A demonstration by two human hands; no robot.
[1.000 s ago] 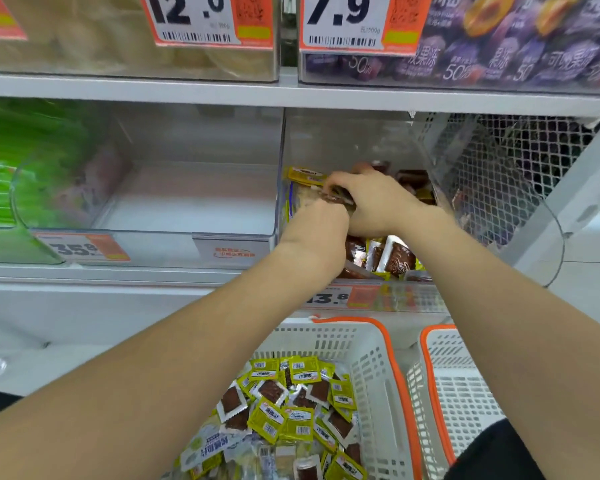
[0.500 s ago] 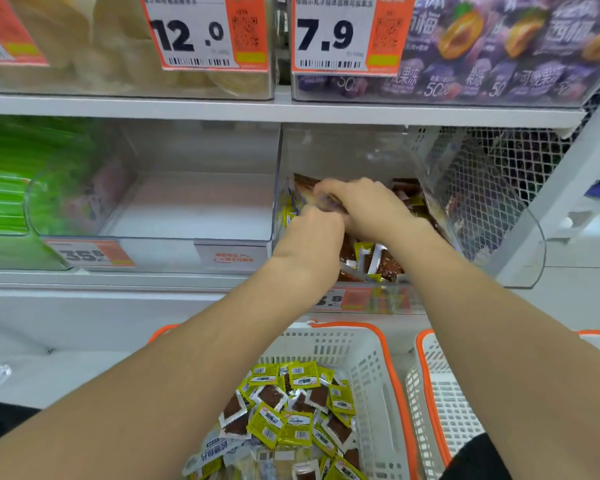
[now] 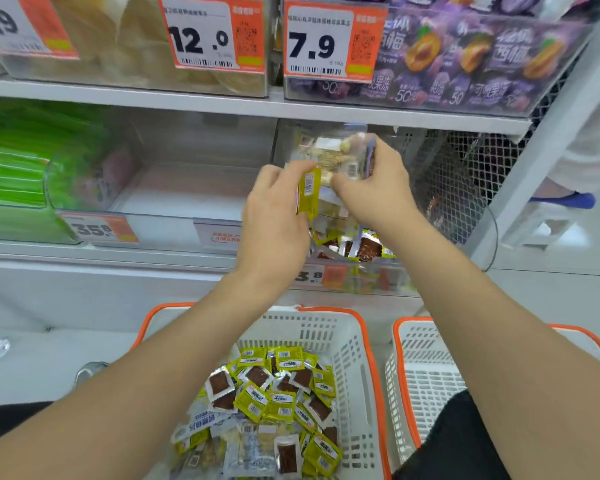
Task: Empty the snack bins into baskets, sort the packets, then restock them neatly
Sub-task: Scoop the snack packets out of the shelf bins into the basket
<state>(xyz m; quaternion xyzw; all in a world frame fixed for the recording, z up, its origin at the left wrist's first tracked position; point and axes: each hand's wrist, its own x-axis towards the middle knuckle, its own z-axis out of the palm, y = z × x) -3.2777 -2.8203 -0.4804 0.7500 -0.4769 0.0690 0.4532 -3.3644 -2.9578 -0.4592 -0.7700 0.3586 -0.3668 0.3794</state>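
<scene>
A white shelf [image 3: 222, 105] carries clear bins; below it stand two white baskets with orange rims. The left basket [image 3: 361, 341] is heaped with yellow and brown packets [image 3: 274, 400], and the right basket [image 3: 423, 375] stands just beside it. Above the right-hand bin [image 3: 378, 280], where more loose packets [image 3: 361, 247] lie, both hands lift a blurred bundle of packets [image 3: 329, 157] – the right hand [image 3: 378, 188] grips its right side with curled fingers, the left hand [image 3: 274, 216] grips a yellow packet [image 3: 309, 192] at its left edge.

The left hand [image 3: 274, 216] and right hand [image 3: 378, 188] are now raised above the clear plastic snack bin [image 3: 388, 277] instead of digging in it. The left hand pinches a yellow-green foil packet [image 3: 309, 192], and the right hand grips a blurred pale clump of packets [image 3: 329, 154].
</scene>
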